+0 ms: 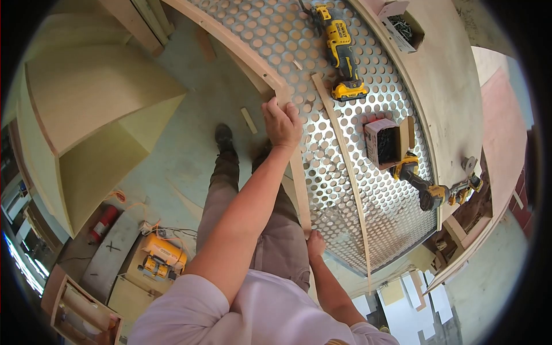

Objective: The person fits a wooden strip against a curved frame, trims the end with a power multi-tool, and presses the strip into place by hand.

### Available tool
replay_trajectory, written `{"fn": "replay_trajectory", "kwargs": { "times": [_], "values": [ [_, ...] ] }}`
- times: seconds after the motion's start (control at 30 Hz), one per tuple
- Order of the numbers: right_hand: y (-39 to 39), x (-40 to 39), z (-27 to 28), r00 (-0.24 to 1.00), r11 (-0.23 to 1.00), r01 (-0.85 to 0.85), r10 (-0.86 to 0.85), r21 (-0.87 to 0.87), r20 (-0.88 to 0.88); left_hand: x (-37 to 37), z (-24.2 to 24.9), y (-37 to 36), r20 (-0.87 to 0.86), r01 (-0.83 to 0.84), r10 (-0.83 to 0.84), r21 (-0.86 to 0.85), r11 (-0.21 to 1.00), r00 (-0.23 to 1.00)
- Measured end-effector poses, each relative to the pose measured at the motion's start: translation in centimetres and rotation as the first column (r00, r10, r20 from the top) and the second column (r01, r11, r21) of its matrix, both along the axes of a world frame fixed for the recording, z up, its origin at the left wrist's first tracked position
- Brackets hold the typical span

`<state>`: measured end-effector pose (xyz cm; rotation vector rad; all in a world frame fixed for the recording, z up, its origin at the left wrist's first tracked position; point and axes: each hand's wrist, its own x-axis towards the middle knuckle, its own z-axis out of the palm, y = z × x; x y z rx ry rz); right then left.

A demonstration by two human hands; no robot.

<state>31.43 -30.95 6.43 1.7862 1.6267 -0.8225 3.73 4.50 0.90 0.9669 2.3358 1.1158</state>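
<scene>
My left hand (282, 123) is closed round a long thin wooden strip (300, 187) near its upper end, at the edge of a perforated metal sheet (322, 198). Lower down, close to my thigh, my right hand (315, 245) is closed at the strip's other end, its fingers partly hidden. Another narrow wooden strip (343, 141) lies across the sheet. Farther over on the metal rest a yellow and black cordless power tool (339, 43), an open box of dark screws (374, 141) and a yellow and black cordless drill (420, 183).
A second screw box (415, 37) stands on the curved wooden panel (454, 98). To the left is a large angular wooden structure (103, 92). An orange-yellow air compressor (164, 253) with cords and a red cylinder (104, 221) are lower left. A wood offcut (248, 119) lies on the floor.
</scene>
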Motion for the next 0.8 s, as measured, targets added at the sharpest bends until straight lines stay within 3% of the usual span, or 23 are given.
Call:
{"fn": "replay_trajectory", "kwargs": {
  "times": [0.13,0.23,0.53,0.63,0.8],
  "values": [
    [0.0,-0.1,-0.2,1.000,0.998,0.021,-0.020,0.054,-0.014,-0.3,-0.5,-0.3,-0.018,0.004,-0.003,0.081,0.997,1.000],
    [0.2,0.0,-0.1,0.999,0.998,0.015,-0.012,0.064,-0.046,-0.9,-0.1,-0.5,0.059,0.000,-0.006,0.106,0.994,0.998],
    [1.2,0.1,0.6,0.999,1.000,0.017,-0.018,-0.014,-0.050,-3.3,1.3,0.2,0.380,0.007,0.024,-0.080,0.997,0.925],
    [2.0,-0.4,1.1,0.999,0.999,-0.027,0.026,-0.041,-0.026,-3.7,0.9,0.4,0.487,-0.042,0.065,-0.058,0.997,0.871],
    [2.7,-0.8,1.7,0.999,0.997,-0.014,0.011,-0.076,-0.040,-3.9,0.4,0.5,0.500,-0.051,0.062,-0.036,0.998,0.864]
  ]
}}
